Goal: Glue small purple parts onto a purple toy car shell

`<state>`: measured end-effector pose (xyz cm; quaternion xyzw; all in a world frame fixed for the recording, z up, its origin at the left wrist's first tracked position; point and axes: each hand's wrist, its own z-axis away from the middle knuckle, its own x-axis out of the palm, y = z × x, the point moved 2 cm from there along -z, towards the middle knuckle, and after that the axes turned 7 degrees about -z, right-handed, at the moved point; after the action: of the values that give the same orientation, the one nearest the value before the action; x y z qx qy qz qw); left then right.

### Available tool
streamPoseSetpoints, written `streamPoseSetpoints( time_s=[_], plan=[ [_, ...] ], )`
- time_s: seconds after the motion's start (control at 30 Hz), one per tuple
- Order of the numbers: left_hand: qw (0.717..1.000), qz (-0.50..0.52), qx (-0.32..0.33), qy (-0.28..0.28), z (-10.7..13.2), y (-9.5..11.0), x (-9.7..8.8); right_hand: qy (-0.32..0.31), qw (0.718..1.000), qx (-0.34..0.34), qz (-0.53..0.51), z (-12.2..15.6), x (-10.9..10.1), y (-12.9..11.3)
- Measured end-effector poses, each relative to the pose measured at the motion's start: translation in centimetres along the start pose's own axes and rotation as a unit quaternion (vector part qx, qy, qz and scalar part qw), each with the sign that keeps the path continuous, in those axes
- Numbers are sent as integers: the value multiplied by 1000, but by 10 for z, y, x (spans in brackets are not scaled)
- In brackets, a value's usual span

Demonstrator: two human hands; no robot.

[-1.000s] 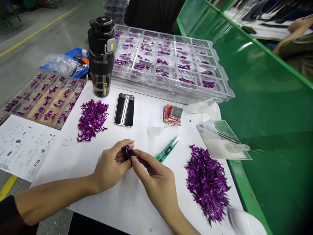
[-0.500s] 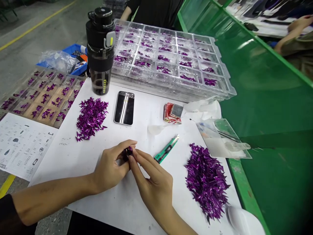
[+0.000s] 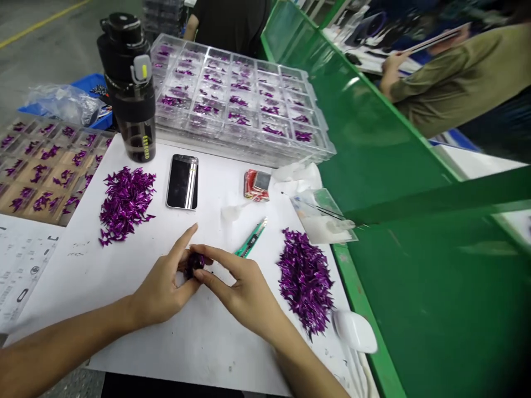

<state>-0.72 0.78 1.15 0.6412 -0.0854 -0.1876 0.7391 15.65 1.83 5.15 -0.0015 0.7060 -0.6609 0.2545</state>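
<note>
Over the white tabletop [image 3: 166, 354], my two hands meet at a dark, shiny purple piece [image 3: 194, 264]. My left hand [image 3: 160, 287] cups it with curled fingers, its index finger raised away. From the other side, the thumb and fingertips of my right hand [image 3: 244, 282] pinch the piece; its exact shape is partly hidden. Just behind the right hand lies a green utility knife [image 3: 251, 239]. Loose, pointed purple pieces form one pile [image 3: 126, 204] on the left and a larger pile [image 3: 306, 282] on the right.
A black bottle [image 3: 130, 105] stands by a clear compartment tray [image 3: 249, 149] of purple pieces. A phone [image 3: 182, 182], a red packet [image 3: 256, 185], a plastic bag [image 3: 326, 218] and a white mouse-like object [image 3: 355, 331] lie around. A green partition [image 3: 373, 149] borders the right; another person's sleeve [image 3: 460, 83] shows beyond.
The view has swung right, so the table things sit further left. My left index finger has lifted off the purple piece, and my right fingers have shifted their pinch on it.
</note>
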Motion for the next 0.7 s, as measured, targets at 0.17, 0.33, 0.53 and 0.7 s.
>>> streamPoseSetpoints(
  time_s=[0.17,0.33,0.53,0.7],
  plan=[
    [997,-5,-72,32,-3,2,-3,335,919,-52,201,11,-85,2],
    [994,-29,-58,87,-3,4,-7,546,757,83,348,26,-172,47],
    [985,-162,24,54,2,4,-2,555,775,-3,301,26,-192,90],
    [961,-243,110,69,2,-1,1,570,764,17,301,26,-194,84]
  ],
)
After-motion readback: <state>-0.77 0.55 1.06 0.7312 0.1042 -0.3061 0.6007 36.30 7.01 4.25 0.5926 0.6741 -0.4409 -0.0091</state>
